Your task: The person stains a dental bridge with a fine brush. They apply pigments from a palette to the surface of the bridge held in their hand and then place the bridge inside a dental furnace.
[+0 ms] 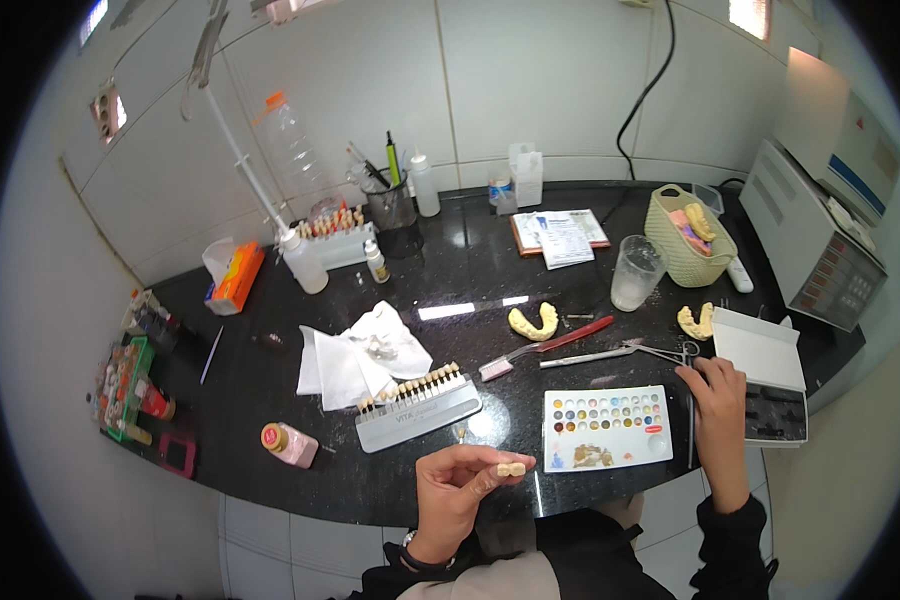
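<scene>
My left hand [460, 490], near the table's front edge, pinches a small joined piece of tooth-coloured dental crowns [511, 469] between thumb and fingers. On the right, my right hand [715, 400] is bent over the upper end of a thin dark stick [690, 440], whose far tip is hidden under the fingers. Beyond these fingertips lie metal scissor-type forceps [670, 353]. Between my hands sits a white palette [607, 455] with rows of coloured stain wells. Left of it rests a grey shade guide [420, 426] with a row of sample teeth.
A yellowish dental cast [534, 322], a red-handled toothbrush [575, 335] and a clear cup [638, 272] stand farther back. A white open box [760, 350] lies beside my right hand. White tissues [365, 350] and a pink-filled bottle [290, 445] occupy the left. A large machine [815, 230] stands right.
</scene>
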Demonstrator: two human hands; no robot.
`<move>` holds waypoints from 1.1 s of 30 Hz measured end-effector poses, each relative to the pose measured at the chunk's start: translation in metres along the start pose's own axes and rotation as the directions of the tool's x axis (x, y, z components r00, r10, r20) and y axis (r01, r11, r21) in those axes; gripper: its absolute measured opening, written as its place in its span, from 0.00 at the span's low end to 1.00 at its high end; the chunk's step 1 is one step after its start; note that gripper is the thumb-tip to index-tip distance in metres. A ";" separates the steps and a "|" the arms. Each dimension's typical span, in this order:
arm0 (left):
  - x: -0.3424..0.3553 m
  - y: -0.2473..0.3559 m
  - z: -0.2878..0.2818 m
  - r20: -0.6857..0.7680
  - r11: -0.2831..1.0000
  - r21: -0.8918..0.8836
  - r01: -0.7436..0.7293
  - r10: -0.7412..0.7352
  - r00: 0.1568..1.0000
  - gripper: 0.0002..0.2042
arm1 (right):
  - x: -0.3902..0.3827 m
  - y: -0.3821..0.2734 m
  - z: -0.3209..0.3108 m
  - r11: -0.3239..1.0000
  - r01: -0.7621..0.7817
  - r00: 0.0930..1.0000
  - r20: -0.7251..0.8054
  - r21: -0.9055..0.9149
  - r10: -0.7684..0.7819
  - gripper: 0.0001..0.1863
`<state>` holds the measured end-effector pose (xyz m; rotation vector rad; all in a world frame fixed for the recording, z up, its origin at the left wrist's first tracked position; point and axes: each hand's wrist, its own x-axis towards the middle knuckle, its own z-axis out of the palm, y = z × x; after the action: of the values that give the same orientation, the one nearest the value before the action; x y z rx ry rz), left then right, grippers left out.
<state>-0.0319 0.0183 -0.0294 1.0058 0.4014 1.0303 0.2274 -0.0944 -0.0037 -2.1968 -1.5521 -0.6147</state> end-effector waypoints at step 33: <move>-0.021 0.002 0.122 0.543 0.894 0.078 0.440 -0.409 0.734 0.07 | -0.176 0.012 -0.071 0.590 -0.589 0.459 -0.372 0.552 0.807 0.05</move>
<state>0.0411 -0.0605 0.0316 1.0453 0.1100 0.3021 0.1779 -0.2734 -0.0423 -1.8461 -0.2709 -0.5871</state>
